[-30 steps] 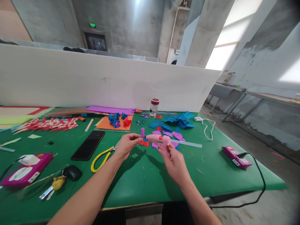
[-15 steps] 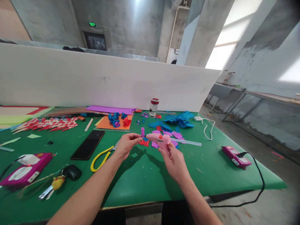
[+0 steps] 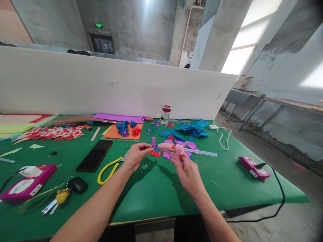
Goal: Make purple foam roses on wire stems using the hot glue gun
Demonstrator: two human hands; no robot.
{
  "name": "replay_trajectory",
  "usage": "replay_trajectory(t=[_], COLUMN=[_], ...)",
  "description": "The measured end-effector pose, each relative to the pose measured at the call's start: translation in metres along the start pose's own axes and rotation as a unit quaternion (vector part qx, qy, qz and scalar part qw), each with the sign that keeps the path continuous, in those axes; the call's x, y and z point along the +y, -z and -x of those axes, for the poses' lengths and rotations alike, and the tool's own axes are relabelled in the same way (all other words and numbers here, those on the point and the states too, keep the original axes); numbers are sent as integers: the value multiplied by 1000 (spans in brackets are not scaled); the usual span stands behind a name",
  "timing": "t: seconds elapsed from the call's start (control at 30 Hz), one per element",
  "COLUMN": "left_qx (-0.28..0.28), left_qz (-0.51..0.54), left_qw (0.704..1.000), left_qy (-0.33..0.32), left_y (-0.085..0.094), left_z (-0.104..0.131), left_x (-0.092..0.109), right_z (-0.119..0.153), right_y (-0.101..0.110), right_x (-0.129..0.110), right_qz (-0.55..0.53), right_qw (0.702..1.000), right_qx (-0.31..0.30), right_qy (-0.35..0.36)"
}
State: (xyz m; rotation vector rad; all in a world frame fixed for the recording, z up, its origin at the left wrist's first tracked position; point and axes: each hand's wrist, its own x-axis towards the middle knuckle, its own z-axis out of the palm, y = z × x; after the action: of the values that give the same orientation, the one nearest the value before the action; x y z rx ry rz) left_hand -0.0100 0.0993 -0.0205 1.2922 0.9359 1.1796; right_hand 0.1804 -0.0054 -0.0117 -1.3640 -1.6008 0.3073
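My right hand (image 3: 186, 169) is wrapped round the handle of a pink glue gun (image 3: 174, 149), with a clear glue stick (image 3: 202, 153) poking out of its back. The nozzle points left, at a small purple paper piece (image 3: 153, 141) pinched upright between the thumb and fingers of my left hand (image 3: 138, 154). Whether nozzle and paper touch is too small to tell. Beyond and below the gun, purple petals (image 3: 191, 145) and red scraps (image 3: 157, 154) lie on the green table (image 3: 151, 201).
Yellow-handled pliers (image 3: 107, 172) and a phone (image 3: 94, 156) lie left of my left hand. Paper flowers (image 3: 122, 127), a red-lidded jar (image 3: 165, 116) and blue crepe paper (image 3: 195, 128) are farther back. A magenta box (image 3: 254, 169) with a black cable sits right.
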Motion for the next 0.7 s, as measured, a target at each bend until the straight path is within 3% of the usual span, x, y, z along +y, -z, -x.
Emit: replay_trajectory(t=[0.33,0.47,0.6,0.7], left_qx=[-2,-10,-22,-25], left_qz=[2,35,85,106], left_qw=[1000,999,996,993], left_qy=[4,5,29,45], left_y=[0,2,3,4], left_z=[0,-2,-4,-5], left_x=[-1,-3,-5,-8], right_z=[3,4,5,7], right_y=[1,6,14,21], right_x=[-1,3,17,36], right_qz=[-19,-91,-297,-367], right_qw=[1000,991,931,887], right_qx=[3,4,-31,-56], right_qy=[-18,-101,-209,-275])
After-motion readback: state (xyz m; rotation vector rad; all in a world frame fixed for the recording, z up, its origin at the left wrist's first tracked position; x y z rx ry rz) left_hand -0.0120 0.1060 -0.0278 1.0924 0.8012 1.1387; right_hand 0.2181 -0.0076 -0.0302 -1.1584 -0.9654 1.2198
